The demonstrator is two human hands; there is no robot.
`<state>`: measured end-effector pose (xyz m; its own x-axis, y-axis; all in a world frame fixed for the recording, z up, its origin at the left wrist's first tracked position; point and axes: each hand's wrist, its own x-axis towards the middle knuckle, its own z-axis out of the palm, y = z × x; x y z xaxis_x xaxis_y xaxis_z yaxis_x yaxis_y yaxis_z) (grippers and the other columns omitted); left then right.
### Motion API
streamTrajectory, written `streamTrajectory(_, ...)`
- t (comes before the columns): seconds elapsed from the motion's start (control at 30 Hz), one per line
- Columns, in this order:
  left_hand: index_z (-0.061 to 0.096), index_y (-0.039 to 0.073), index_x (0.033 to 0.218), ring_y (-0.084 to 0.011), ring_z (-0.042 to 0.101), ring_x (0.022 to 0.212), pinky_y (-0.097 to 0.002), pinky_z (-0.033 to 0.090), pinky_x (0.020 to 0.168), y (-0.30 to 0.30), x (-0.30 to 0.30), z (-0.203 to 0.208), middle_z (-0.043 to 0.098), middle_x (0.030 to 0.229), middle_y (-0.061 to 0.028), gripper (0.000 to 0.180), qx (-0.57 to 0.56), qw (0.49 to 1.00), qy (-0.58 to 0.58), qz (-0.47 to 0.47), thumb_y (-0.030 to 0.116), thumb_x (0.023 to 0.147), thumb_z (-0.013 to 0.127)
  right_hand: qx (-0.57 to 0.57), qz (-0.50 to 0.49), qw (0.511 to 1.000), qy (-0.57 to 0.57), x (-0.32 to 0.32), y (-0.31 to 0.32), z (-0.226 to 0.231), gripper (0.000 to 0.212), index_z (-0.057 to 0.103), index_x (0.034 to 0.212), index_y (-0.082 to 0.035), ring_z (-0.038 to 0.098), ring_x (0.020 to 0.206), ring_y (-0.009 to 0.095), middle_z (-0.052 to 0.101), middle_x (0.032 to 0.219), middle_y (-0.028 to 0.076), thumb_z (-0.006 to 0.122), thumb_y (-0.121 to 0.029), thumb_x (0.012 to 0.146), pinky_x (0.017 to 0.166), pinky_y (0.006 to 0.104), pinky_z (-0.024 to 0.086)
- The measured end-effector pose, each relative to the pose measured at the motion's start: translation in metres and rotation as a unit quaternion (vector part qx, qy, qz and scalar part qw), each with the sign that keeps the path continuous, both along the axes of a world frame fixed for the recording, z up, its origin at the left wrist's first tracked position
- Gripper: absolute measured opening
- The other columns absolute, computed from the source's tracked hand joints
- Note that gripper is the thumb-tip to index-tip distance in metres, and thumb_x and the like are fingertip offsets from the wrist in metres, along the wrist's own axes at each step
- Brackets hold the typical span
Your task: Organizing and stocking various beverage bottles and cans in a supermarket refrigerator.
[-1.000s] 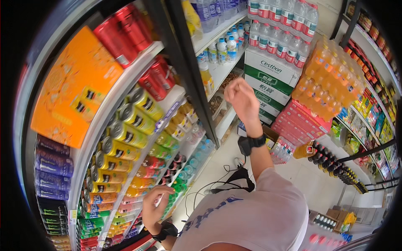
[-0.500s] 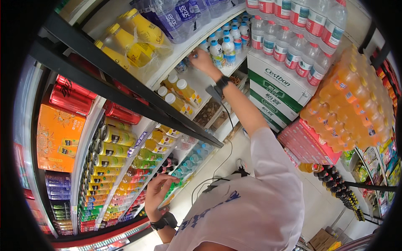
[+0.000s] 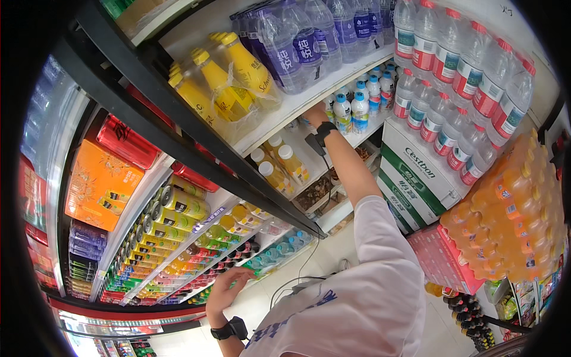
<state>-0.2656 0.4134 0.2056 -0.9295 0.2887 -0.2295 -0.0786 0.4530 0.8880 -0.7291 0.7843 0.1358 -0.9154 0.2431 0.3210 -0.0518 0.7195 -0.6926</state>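
My right hand [image 3: 316, 113] reaches into the shelf space under the upper shelf board. Its fingers are hidden behind the board's edge, so whether they hold anything does not show. Close beside it on the right stand small white bottles with blue caps [image 3: 359, 113]. Nearer to me on the same shelf are white-capped bottles of yellow drink [image 3: 291, 162]. My left hand [image 3: 227, 288] hangs in front of the drinks cooler, fingers loosely stretched and nothing in them. Each wrist wears a black band.
Yellow bottles in film [image 3: 229, 98] and clear purple-labelled bottles [image 3: 285, 56] fill the upper shelf. Water bottles [image 3: 443, 128] top white-green cartons [image 3: 410, 178] at right, beside a wrapped stack of orange drinks [image 3: 505, 208]. A black bar [image 3: 196, 143] crosses at left, before cooler cans [image 3: 169, 211].
The view has shifted, so the shelves sit lower and further right. My right hand has gone deeper under the board, its fingers now out of sight. My left hand stays near the cooler.
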Motion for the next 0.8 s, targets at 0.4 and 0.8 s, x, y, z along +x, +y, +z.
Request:
streamTrajectory(0.4,0.067,-0.002,0.117,-0.017,0.069,0.099,-0.0299,0.053,0.087,-0.008,-0.043,-0.014,0.074,0.105,-0.0089,0.019,0.002,0.994,0.039,-0.104,0.009,0.104,0.059,0.032,-0.055,0.993,0.095,0.071,0.028,-0.021,0.048,0.054,0.12,-0.004,0.069,0.083,0.046,0.071,0.085,0.025,0.072,-0.035,0.089,0.073,0.0565,0.055)
streamTrajectory(0.8,0.068,-0.001,0.119,-0.017,0.069,0.096,-0.0302,0.053,0.087,-0.041,-0.053,-0.027,0.073,0.102,-0.0095,0.02,0.081,0.982,0.06,-0.162,0.008,0.104,0.058,-0.136,-0.032,0.982,0.128,0.16,0.035,-0.022,0.036,0.06,0.104,-0.002,0.07,0.056,0.031,0.068,0.064,0.016,0.076,-0.026,0.083,0.058,0.0409,0.055)
